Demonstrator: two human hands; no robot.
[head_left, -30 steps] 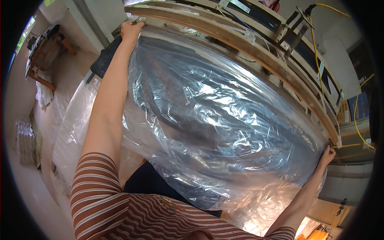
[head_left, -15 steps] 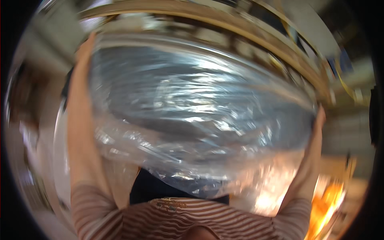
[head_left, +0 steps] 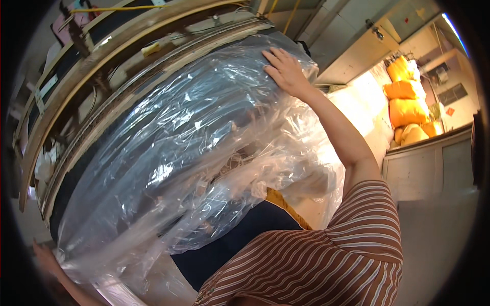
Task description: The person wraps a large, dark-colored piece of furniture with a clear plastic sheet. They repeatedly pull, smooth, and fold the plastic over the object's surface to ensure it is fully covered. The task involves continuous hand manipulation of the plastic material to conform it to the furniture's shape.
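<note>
**While the clear sheet spans much of the bench, its near side lies bunched**

Where the dark-topped bench (head_left: 64, 203) runs diagonally across the view, a long wooden rail (head_left: 94, 64) curves along its far side. Over most of that dark top lies the clear plastic sheet (head_left: 204, 117), and this spreading looks largely done: the film reaches from the lower-left end of the bench to the upper-right one. A narrow dark strip shows uncovered along the far edge at the left.

What seems left is the settling. Creases run the length of the film, and its near part hangs in loose, gathered folds against the person's dark clothing (head_left: 245, 229), so the covering looks well advanced but not neat.

The two hands are far apart, one toward each end. The right hand (head_left: 287, 70) rests palm down on the film near the upper-right end, fingers spread, gripping nothing. The left hand (head_left: 46, 257) is at the gathered lower-left corner, dim and near the picture's rim; whether it pinches the film cannot be told.
</note>
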